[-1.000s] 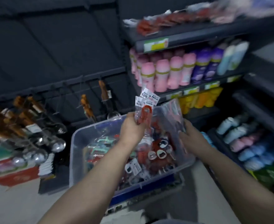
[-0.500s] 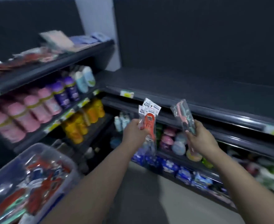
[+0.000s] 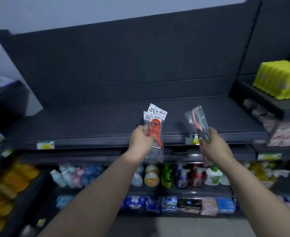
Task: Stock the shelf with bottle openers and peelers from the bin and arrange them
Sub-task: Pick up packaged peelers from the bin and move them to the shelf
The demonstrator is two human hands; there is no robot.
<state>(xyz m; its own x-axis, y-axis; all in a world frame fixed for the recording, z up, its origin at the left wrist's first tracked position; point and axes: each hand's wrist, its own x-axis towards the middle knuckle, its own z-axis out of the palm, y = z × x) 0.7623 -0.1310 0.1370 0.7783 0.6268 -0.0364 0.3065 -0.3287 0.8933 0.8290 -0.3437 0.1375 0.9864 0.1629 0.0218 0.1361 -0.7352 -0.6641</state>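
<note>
Landmark: the dark shelf (image 3: pixel 89 127).

Left of the shelf and lower down: a side rack with blurred orange and yellow bottles (image 3: pixel 12 178). On the left part of the shelf's front edge is a yellow-green price tag (image 3: pixel 45 145).

Left hand (image 3: pixel 141 139): in front of the shelf edge, about mid-width.
- Grip closed round a bunch of clear bags (image 3: pixel 153 154).
- Front bag holds an orange bottle opener (image 3: pixel 155 132), upright, with rows of holes down its body.
- White printed labels (image 3: pixel 155 113) at the bag tops fan out over the shelf board. At least three labels show; exact bag count unclear.
- Bag bottoms hang below the shelf edge.

A second price tag (image 3: pixel 192 140) sits on the shelf edge between the two hands.

Right hand (image 3: pixel 214 147): in front of the shelf edge, right of centre.
- Grip closed round the lower end of a clear bag (image 3: pixel 190 117), whose top leans left over the shelf board.
- Inside are peelers (image 3: pixel 199 124), one pink and one dark green, with their handles down in the fist.
- Can't tell whether either load touches the shelf.

Under the shelf:
- A row of mixed bottles (image 3: pixel 151 177) in white, green, purple and red.
- Under those, a row of soft packs (image 3: pixel 169 203) in blue, black and pink.

Right of the shelf, on the neighbouring rack:
- Stacked yellow packs (image 3: pixel 281 79), higher than the shelf.
- Pink-and-white packs (image 3: pixel 284 134) at about shelf level, blurred.
</note>
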